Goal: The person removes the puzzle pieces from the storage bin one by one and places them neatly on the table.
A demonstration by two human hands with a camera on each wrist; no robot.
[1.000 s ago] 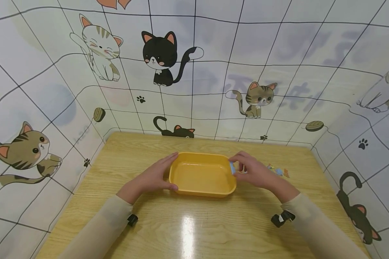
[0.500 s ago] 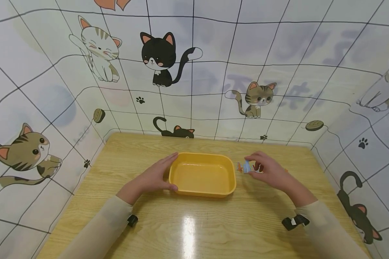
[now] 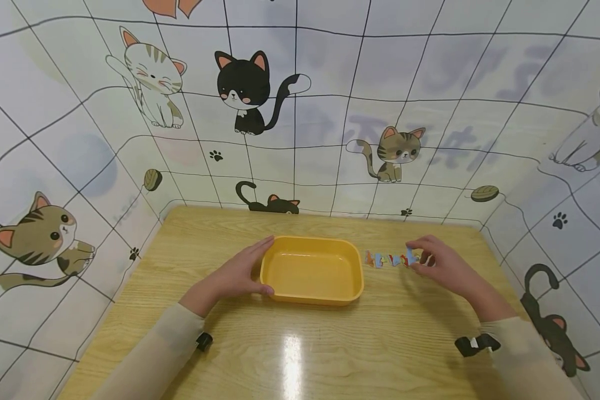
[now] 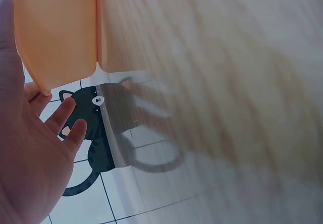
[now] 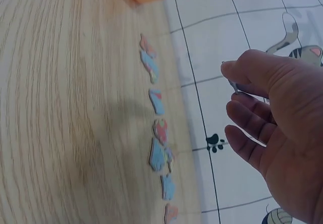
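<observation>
A shallow yellow tray [image 3: 312,297] sits on the wooden table in the head view. My left hand [image 3: 237,272] holds its left end, with the thumb at the near corner and the forefinger along the far one. In the left wrist view, some fingers reach the tray's rim [image 4: 46,92] while others are apart from it. My right hand [image 3: 442,265], right of the tray, pinches a small flat blue puzzle piece [image 3: 411,255] between thumb and forefinger. Edge-on, that piece [image 5: 232,85] is mostly hidden by the fingers. Below it lies a row of small irregular puzzle pieces [image 5: 157,153], blue, red and orange.
The wooden table [image 3: 220,355] reaches back to a wall covering [image 3: 325,122] printed with cats and grid lines. Similar covering closes in both sides. The row of pieces starts close to the tray's right edge.
My right hand has moved right, from the tray's right rim to over the far part of the row, still pinching the blue piece. More of the row shows. The left hand and tray stay put.
</observation>
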